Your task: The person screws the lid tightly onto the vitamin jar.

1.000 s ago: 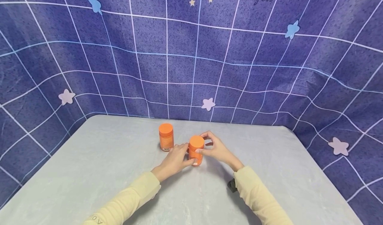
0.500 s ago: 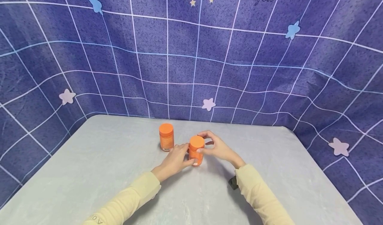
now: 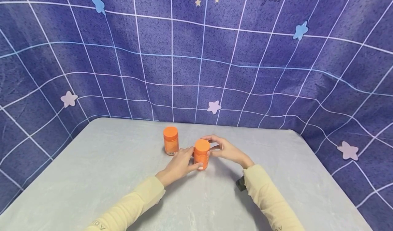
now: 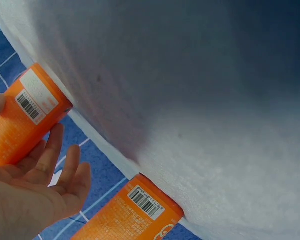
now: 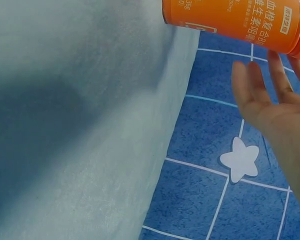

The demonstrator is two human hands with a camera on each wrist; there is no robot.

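Observation:
An orange vitamin bottle [image 3: 201, 161] with a wide orange lid [image 3: 202, 145] stands upright at mid-table. My left hand [image 3: 178, 163] grips its body low on the left side, thumb across the front; its label and barcode face the left wrist camera beside that hand [image 4: 25, 200]. Around the lid's right and far side curl the fingers of my right hand [image 3: 228, 151], the thumb at the lid's right edge. In the right wrist view, fingertips of the right hand [image 5: 285, 115] lie by the lid end of the bottle [image 5: 230, 20], partly hidden behind it.
A second, matching orange bottle [image 3: 171, 144] stands upright with its lid on, just left of and behind the gripped one. Both are on a grey-covered table [image 3: 101, 176]. A purple-blue grid-pattern curtain [image 3: 153, 70] hangs behind. Something dark [image 3: 241, 183] shows at the right cuff.
The right thumb has slid from the lid's front to its right edge, and the right wrist has swung slightly outward to the right. The left hand and both bottles keep their places.

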